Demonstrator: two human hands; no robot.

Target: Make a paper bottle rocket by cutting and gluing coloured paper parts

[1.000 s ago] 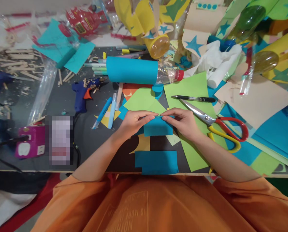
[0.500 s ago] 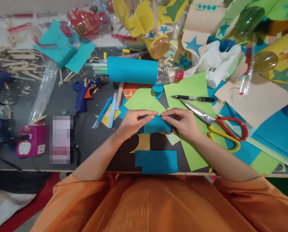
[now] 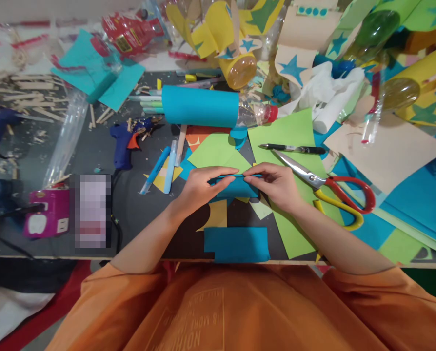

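Between my two hands is a small piece of blue paper (image 3: 238,189), with a folded edge along its top. My left hand (image 3: 207,187) pinches that edge from the left, thumb below and fingers above. From the other side my right hand (image 3: 272,183) pinches it between thumb and fingertips. Nearer to me, other cut blue paper pieces (image 3: 237,244) lie overlapping at the table edge. To the right of my right hand, scissors (image 3: 315,179) with red and yellow handles rest half open on a green sheet (image 3: 286,229). A black pen (image 3: 293,148) lies above them.
A plastic bottle wrapped in blue paper (image 3: 201,106) lies behind my hands. A blue glue gun (image 3: 123,144), markers (image 3: 155,169), a magenta box (image 3: 46,214) and a blurred-out rectangular object (image 3: 92,212) are at left. Decorated bottles, white tissue (image 3: 331,92) and paper scraps crowd the back right.
The blue paper between my hands has shifted slightly, and its lower part shows less. My left thumb and fingers are a little farther apart. The surrounding things have stayed put.
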